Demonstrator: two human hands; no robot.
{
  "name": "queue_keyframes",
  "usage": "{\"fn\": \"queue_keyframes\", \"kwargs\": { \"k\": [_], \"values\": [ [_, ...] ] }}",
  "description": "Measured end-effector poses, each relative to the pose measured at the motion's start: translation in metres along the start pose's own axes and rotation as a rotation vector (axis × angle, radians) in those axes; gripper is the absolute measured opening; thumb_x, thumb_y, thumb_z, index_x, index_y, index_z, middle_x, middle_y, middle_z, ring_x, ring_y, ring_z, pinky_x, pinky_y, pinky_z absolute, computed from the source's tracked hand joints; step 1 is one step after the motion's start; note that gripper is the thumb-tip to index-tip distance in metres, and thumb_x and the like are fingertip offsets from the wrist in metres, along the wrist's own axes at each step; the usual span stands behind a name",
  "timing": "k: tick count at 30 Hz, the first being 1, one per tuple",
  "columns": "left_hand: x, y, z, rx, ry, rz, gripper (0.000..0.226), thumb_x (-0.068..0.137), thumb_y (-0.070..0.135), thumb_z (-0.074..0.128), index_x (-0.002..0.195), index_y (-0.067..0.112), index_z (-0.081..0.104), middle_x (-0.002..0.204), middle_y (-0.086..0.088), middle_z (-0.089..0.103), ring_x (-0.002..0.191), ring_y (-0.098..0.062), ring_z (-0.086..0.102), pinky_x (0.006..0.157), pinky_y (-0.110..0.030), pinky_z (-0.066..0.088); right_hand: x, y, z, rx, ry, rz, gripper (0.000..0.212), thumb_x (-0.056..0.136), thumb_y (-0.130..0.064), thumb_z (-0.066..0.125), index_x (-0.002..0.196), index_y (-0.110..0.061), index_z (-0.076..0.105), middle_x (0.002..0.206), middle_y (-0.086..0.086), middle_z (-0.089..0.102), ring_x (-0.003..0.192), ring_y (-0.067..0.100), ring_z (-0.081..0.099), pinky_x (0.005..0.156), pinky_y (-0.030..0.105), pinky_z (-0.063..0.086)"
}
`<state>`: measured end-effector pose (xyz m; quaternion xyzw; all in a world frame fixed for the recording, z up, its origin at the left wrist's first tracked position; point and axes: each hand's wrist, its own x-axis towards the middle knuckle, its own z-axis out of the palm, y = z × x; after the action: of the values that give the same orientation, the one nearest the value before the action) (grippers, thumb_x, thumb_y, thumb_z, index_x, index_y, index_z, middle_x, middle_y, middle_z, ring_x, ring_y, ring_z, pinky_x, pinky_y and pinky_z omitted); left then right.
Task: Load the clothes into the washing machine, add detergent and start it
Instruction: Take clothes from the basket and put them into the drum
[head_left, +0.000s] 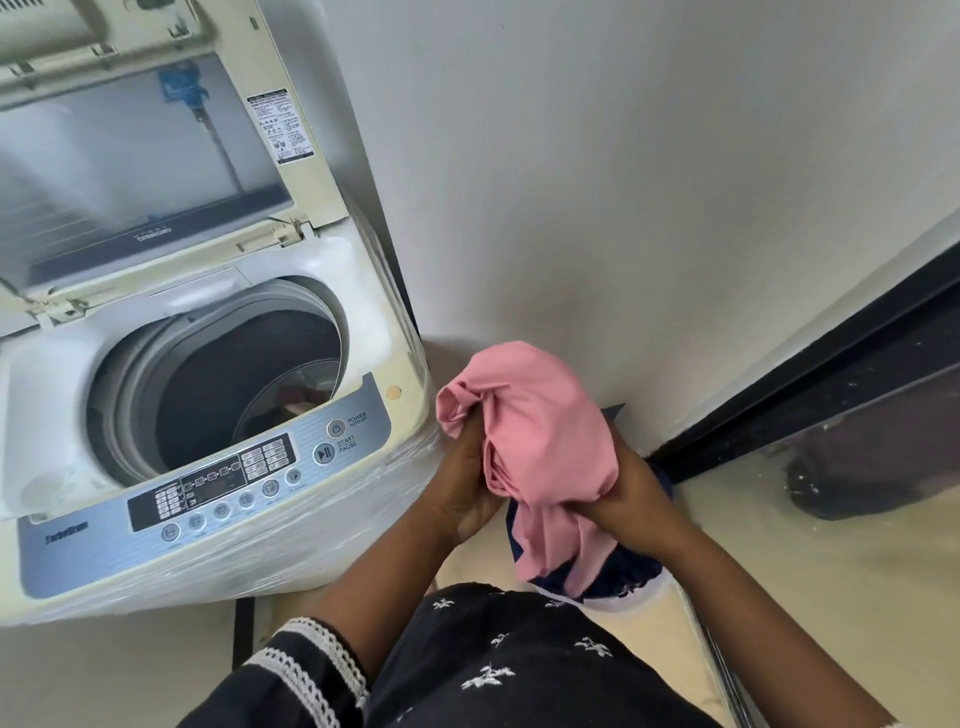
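Note:
A cream top-loading washing machine (374, 291) stands at the left with its lid (140, 171) raised. Its dark drum (244, 395) holds a little laundry low at the right side. To the right of the machine, both hands grip a bunched pink garment (540, 441). My left hand (467, 483) holds its left side from below. My right hand (628, 493) grips its right side. The cloth hangs down over a basket of dark blue clothes (628, 571) on the floor.
The control panel (228, 483) with the power and start/pause buttons runs along the machine's front edge. A white wall rises behind the hands. A black baseboard and dark sliding door track (810, 405) run at the right over a beige floor.

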<state>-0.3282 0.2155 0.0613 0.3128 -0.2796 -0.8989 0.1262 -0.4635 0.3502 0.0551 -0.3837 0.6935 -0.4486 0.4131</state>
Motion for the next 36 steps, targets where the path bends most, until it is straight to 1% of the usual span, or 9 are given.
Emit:
{"fn": "queue_keyframes", "kwargs": {
  "k": [3, 5, 9, 14, 20, 25, 28, 30, 36],
  "values": [
    [0.009, 0.002, -0.008, 0.681, 0.233, 0.108, 0.038, 0.098, 0.044, 0.050, 0.133, 0.028, 0.047, 0.131, -0.001, 0.061, 0.116, -0.017, 0.061, 0.088, -0.032, 0.053, -0.001, 0.011, -0.007, -0.154, 0.184, 0.086, 0.059, 0.068, -0.041, 0.070, 0.124, -0.041, 0.049, 0.113, -0.009, 0.066, 0.106, 0.013, 0.065, 0.076, 0.024, 0.050],
    [0.015, 0.003, -0.030, 1.110, 0.374, 0.334, 0.077, 0.089, 0.034, 0.068, 0.149, 0.023, 0.022, 0.150, -0.005, 0.037, 0.139, -0.019, 0.038, 0.110, -0.032, 0.037, -0.001, 0.010, -0.025, -0.578, 0.207, 0.129, 0.049, 0.074, -0.034, 0.061, 0.122, -0.030, 0.050, 0.104, 0.003, 0.066, 0.095, 0.031, 0.065, 0.066, 0.031, 0.042],
    [0.007, -0.009, -0.029, 1.376, -0.172, 0.459, 0.113, 0.071, 0.039, 0.084, 0.153, 0.034, 0.005, 0.158, 0.013, 0.010, 0.147, -0.007, 0.013, 0.119, -0.020, 0.014, 0.002, -0.018, -0.029, -1.077, 0.171, 0.092, 0.056, 0.077, -0.017, 0.065, 0.129, -0.026, 0.047, 0.117, 0.003, 0.055, 0.099, 0.030, 0.062, 0.067, 0.030, 0.038],
    [0.012, -0.039, 0.012, 1.131, -0.031, 0.481, 0.099, 0.076, 0.021, 0.074, 0.148, 0.034, 0.007, 0.117, 0.000, 0.062, 0.100, -0.016, 0.066, 0.087, -0.036, 0.054, 0.004, -0.056, -0.001, -0.624, 0.161, -0.116, 0.074, 0.066, -0.016, 0.076, 0.128, -0.036, 0.040, 0.115, -0.005, 0.055, 0.098, 0.015, 0.059, 0.079, 0.031, 0.049],
    [0.006, -0.018, 0.002, 0.545, 0.094, 0.503, 0.080, 0.073, 0.000, 0.060, 0.141, 0.023, 0.024, 0.065, -0.002, 0.057, 0.050, -0.014, 0.053, 0.048, -0.023, 0.044, -0.010, -0.026, -0.034, -0.172, 0.056, -0.163, 0.103, 0.061, -0.032, 0.093, 0.143, -0.040, 0.031, 0.148, -0.017, 0.034, 0.135, -0.003, 0.036, 0.103, 0.008, 0.035],
    [0.006, -0.001, 0.013, 0.027, 0.137, 0.389, 0.045, 0.084, 0.014, 0.060, 0.127, 0.007, 0.048, 0.104, -0.009, 0.067, 0.097, -0.025, 0.065, 0.081, -0.037, 0.056, -0.029, 0.019, -0.008, -0.094, 0.029, -0.003, 0.132, 0.045, -0.031, 0.100, 0.141, -0.059, 0.012, 0.147, -0.031, 0.027, 0.137, -0.008, 0.032, 0.109, 0.018, 0.037],
    [-0.007, -0.003, 0.034, 0.042, 0.126, 0.088, 0.019, 0.094, 0.026, 0.054, 0.090, 0.014, 0.068, 0.090, -0.006, 0.067, 0.079, -0.019, 0.067, 0.067, -0.028, 0.056, -0.033, 0.019, 0.017, 0.036, 0.084, 0.057, 0.102, 0.060, 0.003, 0.089, 0.126, -0.047, 0.028, 0.123, -0.027, 0.046, 0.121, -0.004, 0.052, 0.087, 0.001, 0.044],
    [-0.008, -0.003, 0.036, -0.107, -0.001, -0.007, 0.021, 0.079, 0.027, 0.069, 0.092, 0.011, 0.074, 0.091, -0.010, 0.071, 0.084, -0.022, 0.071, 0.069, -0.029, 0.058, -0.032, 0.020, 0.020, 0.193, 0.174, 0.032, 0.086, 0.054, -0.016, 0.086, 0.122, -0.034, 0.036, 0.119, -0.018, 0.051, 0.112, -0.010, 0.057, 0.080, 0.000, 0.043],
    [0.006, 0.007, -0.009, 0.872, 0.285, 0.251, 0.078, 0.089, 0.017, 0.068, 0.150, 0.027, 0.021, 0.133, -0.004, 0.052, 0.111, -0.013, 0.057, 0.091, -0.031, 0.052, -0.030, 0.028, -0.014, -0.364, 0.339, 0.067, 0.061, 0.063, -0.040, 0.067, 0.121, -0.033, 0.050, 0.098, -0.013, 0.064, 0.092, 0.021, 0.066, 0.065, 0.020, 0.048]
  ]
}}
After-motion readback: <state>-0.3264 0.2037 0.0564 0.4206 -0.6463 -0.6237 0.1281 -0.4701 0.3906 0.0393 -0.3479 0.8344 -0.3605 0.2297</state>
